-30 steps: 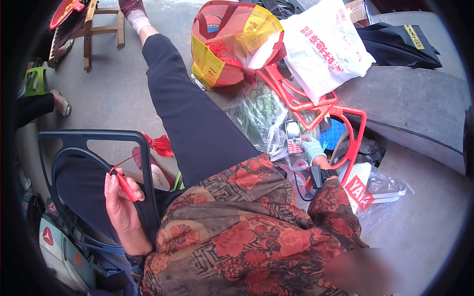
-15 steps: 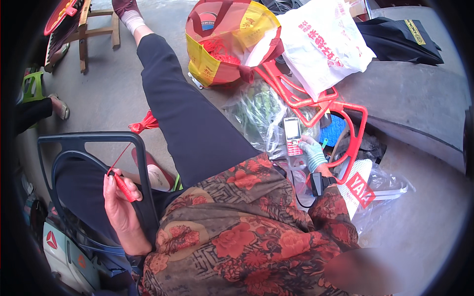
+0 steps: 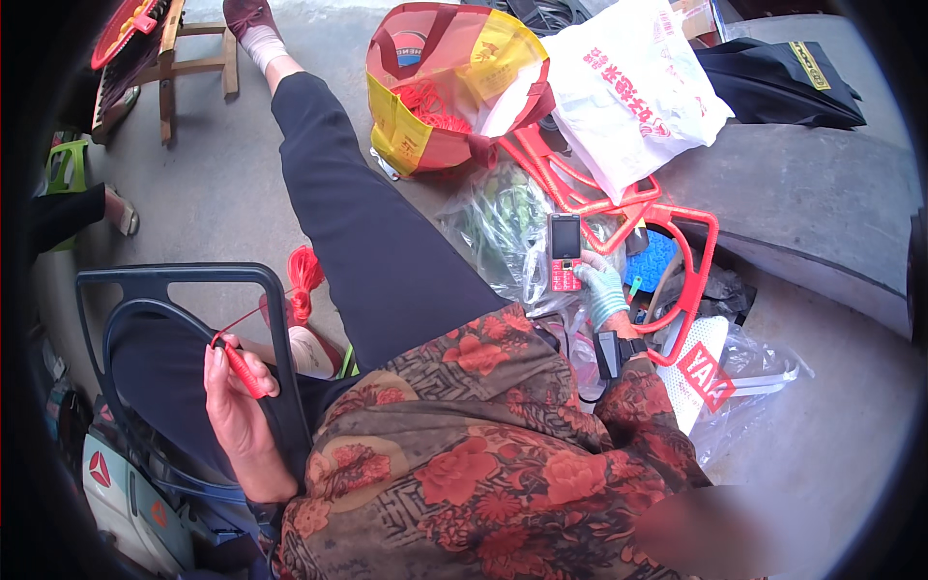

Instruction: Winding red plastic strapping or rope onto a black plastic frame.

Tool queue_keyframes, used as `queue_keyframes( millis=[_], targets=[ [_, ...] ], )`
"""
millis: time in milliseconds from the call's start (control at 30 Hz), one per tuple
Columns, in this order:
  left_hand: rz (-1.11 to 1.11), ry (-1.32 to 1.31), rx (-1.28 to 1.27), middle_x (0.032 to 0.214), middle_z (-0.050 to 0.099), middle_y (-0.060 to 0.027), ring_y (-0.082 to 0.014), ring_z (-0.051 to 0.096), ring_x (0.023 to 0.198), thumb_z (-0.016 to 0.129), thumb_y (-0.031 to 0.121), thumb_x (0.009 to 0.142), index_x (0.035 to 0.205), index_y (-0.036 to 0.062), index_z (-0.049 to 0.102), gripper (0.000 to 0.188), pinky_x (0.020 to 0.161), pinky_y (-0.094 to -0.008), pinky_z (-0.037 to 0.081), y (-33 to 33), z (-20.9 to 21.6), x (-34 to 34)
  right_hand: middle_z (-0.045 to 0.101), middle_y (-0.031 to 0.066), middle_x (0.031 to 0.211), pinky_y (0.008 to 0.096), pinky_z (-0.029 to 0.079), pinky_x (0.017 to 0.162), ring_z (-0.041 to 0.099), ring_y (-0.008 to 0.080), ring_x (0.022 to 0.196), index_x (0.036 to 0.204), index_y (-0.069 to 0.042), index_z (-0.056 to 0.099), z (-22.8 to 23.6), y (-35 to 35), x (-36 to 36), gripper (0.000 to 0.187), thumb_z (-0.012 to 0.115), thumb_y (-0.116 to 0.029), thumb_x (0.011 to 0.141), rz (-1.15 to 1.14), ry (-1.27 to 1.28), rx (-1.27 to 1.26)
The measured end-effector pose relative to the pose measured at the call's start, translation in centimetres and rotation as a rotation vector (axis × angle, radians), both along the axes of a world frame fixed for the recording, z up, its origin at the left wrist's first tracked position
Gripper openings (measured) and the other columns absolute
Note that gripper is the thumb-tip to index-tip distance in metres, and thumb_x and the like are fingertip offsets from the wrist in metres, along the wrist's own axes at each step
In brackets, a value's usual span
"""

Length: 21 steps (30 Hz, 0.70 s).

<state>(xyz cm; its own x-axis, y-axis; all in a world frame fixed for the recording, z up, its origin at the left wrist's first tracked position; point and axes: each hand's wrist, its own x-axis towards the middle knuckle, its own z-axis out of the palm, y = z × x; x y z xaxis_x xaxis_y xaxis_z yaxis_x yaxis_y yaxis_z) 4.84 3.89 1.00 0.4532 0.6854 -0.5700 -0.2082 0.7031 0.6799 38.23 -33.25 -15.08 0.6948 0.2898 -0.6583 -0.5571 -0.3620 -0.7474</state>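
Note:
My left hand [image 3: 235, 406] is closed on a black plastic frame [image 3: 174, 273] lying over my left thigh. Red cord [image 3: 244, 372] is wound tightly round the part of the frame under my fingers. From there a strand runs to a loose red cord bundle [image 3: 306, 275] hanging beyond the frame. In my right hand [image 3: 605, 295], which wears a pale knitted glove, is a red keypad mobile phone [image 3: 565, 275]. The phone is held face up and its screen is dark.
Red-wrapped frames [image 3: 710, 242] lie to the right, by a clear plastic bag [image 3: 498, 227] with green contents. Behind stand a red and yellow bag [image 3: 401, 145] holding red cord and a white plastic bag [image 3: 628, 97]. A grey stone-like slab [image 3: 802, 184] edges the right side.
The phone's screen has gone from lit to dark, and the phone has shifted slightly left and away. The hanging cord bundle has swung right and down. My left hand stays put.

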Motion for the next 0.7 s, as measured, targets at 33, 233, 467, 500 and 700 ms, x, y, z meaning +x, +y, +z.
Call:
queue_keyframes(
  millis=[33,233,467,500,700],
  targets=[
    [-0.006,-0.001,-0.002,0.073,0.059,-0.0112,-0.0162,0.058,0.055,0.045,0.020,0.096,0.106,0.0037,0.050,0.020,0.050,-0.0247,0.048,0.0,0.0,0.0,0.061,0.0081,0.102,0.0253,0.047,0.082,0.058,0.0130,0.090,0.115,0.003,0.054,-0.5,-0.2,0.0,0.036,0.059,-0.001,0.079,-0.008,-0.024,-0.002],
    [-0.023,0.004,0.019,0.072,0.059,-0.0111,-0.0159,0.057,0.055,0.045,0.021,0.096,0.106,0.0036,0.049,0.020,0.049,-0.0245,0.048,-0.1,0.3,0.3,0.060,0.0103,0.106,0.0266,0.046,0.085,0.058,0.0145,0.094,0.116,0.005,0.052,-1.3,0.2,-0.1,0.039,0.060,-0.004,0.079,0.019,-0.092,-0.063],
    [-0.029,-0.025,0.019,0.072,0.059,-0.0116,-0.0162,0.058,0.055,0.043,0.020,0.097,0.106,0.0028,0.049,0.021,0.050,-0.0250,0.049,-0.1,-0.1,0.2,0.060,0.0103,0.108,0.0281,0.045,0.087,0.058,0.0166,0.095,0.122,0.004,0.048,-3.4,-0.4,0.0,0.043,0.058,-0.003,0.080,-0.080,0.068,0.088],
    [-0.029,-0.025,0.022,0.072,0.059,-0.0118,-0.0164,0.058,0.056,0.043,0.020,0.097,0.106,0.0027,0.049,0.021,0.050,-0.0250,0.049,-0.2,0.0,0.1,0.059,0.0096,0.107,0.0282,0.045,0.086,0.058,0.0167,0.094,0.123,0.003,0.047,-3.8,-0.5,-0.1,0.044,0.058,-0.003,0.080,-0.128,0.115,0.116],
    [-0.002,-0.010,0.017,0.071,0.058,-0.0122,-0.0183,0.057,0.055,0.045,0.018,0.094,0.107,0.0029,0.049,0.020,0.048,-0.0269,0.048,-0.2,0.1,-0.2,0.057,0.0099,0.111,0.0311,0.045,0.089,0.057,0.0178,0.099,0.127,0.002,0.039,-2.7,1.6,-0.5,0.059,0.065,-0.005,0.075,0.069,0.047,0.098]
  ],
)
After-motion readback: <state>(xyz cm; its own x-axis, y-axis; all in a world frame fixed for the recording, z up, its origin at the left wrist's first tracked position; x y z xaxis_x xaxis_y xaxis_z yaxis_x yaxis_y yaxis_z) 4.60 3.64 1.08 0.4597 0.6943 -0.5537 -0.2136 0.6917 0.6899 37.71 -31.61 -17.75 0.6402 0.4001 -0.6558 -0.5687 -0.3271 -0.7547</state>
